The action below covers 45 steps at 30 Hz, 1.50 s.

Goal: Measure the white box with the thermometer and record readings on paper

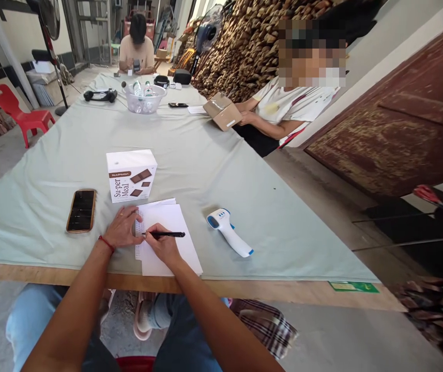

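My right hand [164, 244] is closed around a black pen [170, 234], its tip near the left side of a stack of white paper [174, 258]. A narrow strip with small printed or written marks [138, 252] shows along the paper's left edge; I cannot tell whether it is a separate sheet. There my left hand [123, 227] rests, thumb and fingers apart, pressing the edge. Just beyond it stands a white "Su-per Meal" box [131, 178]. To the left lies a phone [81, 211], and to the right a white and blue infrared thermometer [229, 232].
Across the table [190, 155], a person at the right holds a cardboard box [223, 111]. Another person [136, 49] sits at the far end. A clear basin [144, 98] of bottles, a dark phone [178, 105] and a black headset-like device [100, 96] lie farther back.
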Each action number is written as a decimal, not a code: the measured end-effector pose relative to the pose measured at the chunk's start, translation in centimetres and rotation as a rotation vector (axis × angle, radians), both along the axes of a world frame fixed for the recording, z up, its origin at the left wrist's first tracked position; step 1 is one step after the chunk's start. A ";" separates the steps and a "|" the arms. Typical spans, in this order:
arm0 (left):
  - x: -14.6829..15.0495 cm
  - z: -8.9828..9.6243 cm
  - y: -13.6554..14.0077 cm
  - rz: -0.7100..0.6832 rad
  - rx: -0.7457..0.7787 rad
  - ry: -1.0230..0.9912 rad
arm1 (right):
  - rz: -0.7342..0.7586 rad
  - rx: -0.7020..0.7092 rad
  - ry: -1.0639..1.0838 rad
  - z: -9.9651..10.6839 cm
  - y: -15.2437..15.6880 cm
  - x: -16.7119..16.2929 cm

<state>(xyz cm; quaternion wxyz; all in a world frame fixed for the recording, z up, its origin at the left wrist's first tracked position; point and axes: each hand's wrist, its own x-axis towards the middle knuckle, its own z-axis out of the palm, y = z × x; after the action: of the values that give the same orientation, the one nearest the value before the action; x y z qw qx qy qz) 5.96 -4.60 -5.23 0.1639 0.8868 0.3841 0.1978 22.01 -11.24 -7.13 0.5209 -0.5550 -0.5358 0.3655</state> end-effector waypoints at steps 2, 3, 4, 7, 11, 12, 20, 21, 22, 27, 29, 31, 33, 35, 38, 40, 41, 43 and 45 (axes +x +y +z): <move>0.0 -0.1 0.1 -0.010 0.024 -0.011 | 0.004 -0.002 0.004 0.0 0.0 0.0; -0.1 -0.2 0.1 -0.012 0.037 -0.018 | 0.006 -0.003 0.008 0.0 0.0 0.0; -0.1 -0.2 0.1 -0.014 0.047 -0.025 | 0.008 -0.003 0.013 0.0 0.0 0.0; -0.1 -0.3 0.1 -0.015 0.053 -0.037 | 0.003 0.000 0.021 0.1 0.0 0.0; 0.0 -0.2 0.1 -0.020 0.050 -0.067 | -0.004 0.007 0.028 0.2 0.0 0.0; 0.0 -0.2 0.0 -0.023 0.056 -0.083 | 0.001 0.008 0.031 0.3 0.0 0.0; -0.6 0.0 -0.1 -0.002 -0.047 -0.299 | -0.064 -0.047 0.118 1.1 -0.2 0.0; -0.7 0.0 -0.1 0.007 -0.064 -0.321 | -0.078 -0.048 0.129 1.2 -0.3 0.0; -0.8 0.0 -0.2 0.016 -0.074 -0.332 | -0.088 -0.047 0.138 1.3 -0.3 0.0; -0.6 0.2 -0.3 0.018 -0.056 -0.287 | -0.137 -0.016 0.142 1.3 -0.4 0.1; -0.5 0.3 -0.3 0.006 -0.036 -0.266 | -0.154 -0.003 0.136 1.2 -0.4 0.1; -0.3 0.4 -0.3 -0.006 -0.012 -0.248 | -0.145 -0.006 0.134 1.1 -0.4 0.1; -0.2 0.5 -0.3 -0.012 0.012 -0.232 | -0.131 -0.014 0.135 1.0 -0.3 0.1; -0.1 0.5 -0.3 -0.012 0.030 -0.212 | -0.130 -0.020 0.127 0.9 -0.3 0.1; -0.1 0.5 -0.3 -0.012 0.051 -0.177 | -0.125 -0.030 0.101 0.9 -0.2 0.2; 0.0 0.5 -0.3 -0.020 0.064 -0.157 | -0.117 -0.037 0.093 0.8 -0.2 0.2; 0.0 0.4 -0.3 -0.024 0.067 -0.150 | -0.117 -0.039 0.091 0.8 -0.2 0.2; 0.0 0.3 -0.2 -0.029 0.066 -0.145 | -0.116 -0.040 0.085 0.6 -0.2 0.2; 0.0 0.3 -0.2 -0.029 0.060 -0.148 | -0.116 -0.039 0.070 0.5 -0.2 0.2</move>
<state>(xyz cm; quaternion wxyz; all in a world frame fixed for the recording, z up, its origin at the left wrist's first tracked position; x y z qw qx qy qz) 5.96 -4.76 -4.94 0.1680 0.8797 0.3520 0.2719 22.20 -11.41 -6.61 0.5486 -0.5819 -0.4772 0.3642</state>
